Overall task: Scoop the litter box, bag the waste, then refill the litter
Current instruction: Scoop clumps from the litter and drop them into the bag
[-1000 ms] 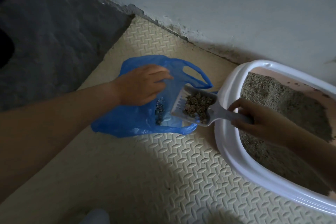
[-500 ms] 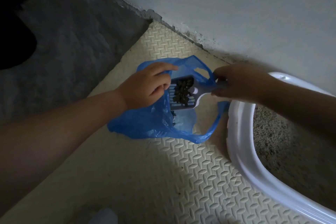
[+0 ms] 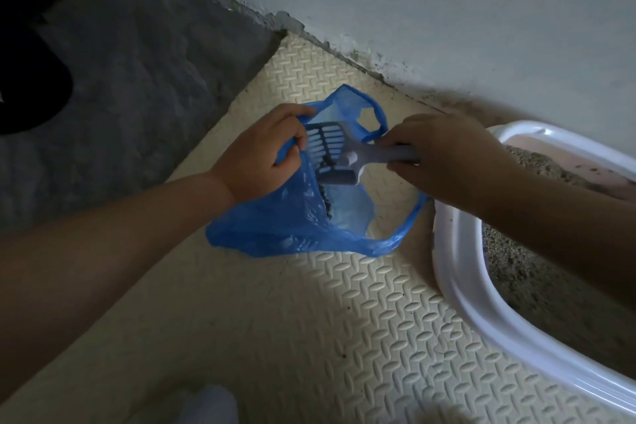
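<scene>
The hands share the work: the left hand (image 3: 265, 155) pinches the blue bag (image 3: 292, 220) open on the floor mat (image 3: 344, 320), while the right hand (image 3: 444, 155), closed on the scoop (image 3: 330, 151), tips it inside so clumps fall in, beside the litter box (image 3: 457, 272).

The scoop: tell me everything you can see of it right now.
The scoop is grey plastic, with a slotted, grille-like pan and a straight handle. The right hand grips the handle; the pan is tipped on edge over the open mouth of the blue bag, slots facing the camera. It looks nearly empty, with dark clumps dropping from its lower edge into the bag. The left hand holds the bag's rim right beside the pan; whether it touches the scoop is unclear.
</scene>
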A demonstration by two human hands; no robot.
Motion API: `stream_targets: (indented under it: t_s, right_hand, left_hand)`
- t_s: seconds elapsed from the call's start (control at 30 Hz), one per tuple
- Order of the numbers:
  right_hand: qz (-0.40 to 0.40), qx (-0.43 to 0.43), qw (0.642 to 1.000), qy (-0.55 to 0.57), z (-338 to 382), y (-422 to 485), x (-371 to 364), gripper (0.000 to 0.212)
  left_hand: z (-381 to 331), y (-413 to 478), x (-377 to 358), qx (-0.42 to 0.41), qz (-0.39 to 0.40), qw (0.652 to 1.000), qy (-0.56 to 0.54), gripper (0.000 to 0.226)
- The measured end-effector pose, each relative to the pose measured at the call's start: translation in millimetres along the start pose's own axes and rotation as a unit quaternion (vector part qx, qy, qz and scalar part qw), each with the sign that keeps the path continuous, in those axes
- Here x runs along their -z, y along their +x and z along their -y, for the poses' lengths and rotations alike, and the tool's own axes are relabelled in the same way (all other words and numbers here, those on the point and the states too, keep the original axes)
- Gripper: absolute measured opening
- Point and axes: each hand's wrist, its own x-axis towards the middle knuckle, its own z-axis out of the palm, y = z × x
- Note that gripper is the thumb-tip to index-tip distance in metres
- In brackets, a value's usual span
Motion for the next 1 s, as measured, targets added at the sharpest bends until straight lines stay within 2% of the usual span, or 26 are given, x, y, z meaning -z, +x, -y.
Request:
stream_targets:
  t_s: [0.37,0.6,0.93,1.0]
  right_hand:
    - [-0.042,0.045,0.998,-0.005,-3.9,-11.1,-6.4,0.028]
    - [-0.053,-0.011,0.995,0.078,-16.3,-14.1,-32.5,0.028]
    - [-0.05,-0.032,0.993,0.099,-26.3,-18.4,-55.0,0.025]
    - [-0.051,-0.062,0.988,0.132,-29.8,-20.3,-55.2,0.024]
  left_hand:
    - [0.2,-4.5,4.5,0.002,0.009,1.0,0.002,0.01]
    - [1.1,-1.2,2.1,-0.001,0.005,1.0,0.011,0.012]
    - [1.8,-1.9,2.4,0.006,0.01,1.0,0.019,0.012]
    - [1.7,-0.2,1.3,0.004,0.015,1.0,0.017,0.013]
